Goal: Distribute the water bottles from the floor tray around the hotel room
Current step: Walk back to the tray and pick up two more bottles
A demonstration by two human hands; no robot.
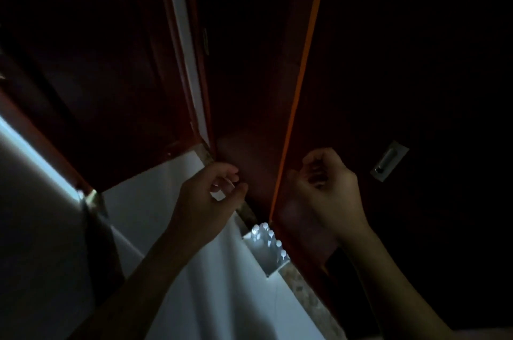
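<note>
The scene is dim. A white tray [270,263] stands on the pale floor by the threshold, holding several clear water bottles [270,235] with white caps. My left hand [209,195] hovers above and left of the tray, fingers curled loosely, holding nothing. My right hand [329,184] is curled shut in front of the dark wooden door [388,90], to the right of its orange-lit edge; nothing shows in it.
A metal recessed handle [388,160] sits in the door right of my right hand. A second dark wood panel and frame [116,76] rise on the left. A pale wall [36,214] fills the lower left. Speckled stone threshold [302,292] runs under the door.
</note>
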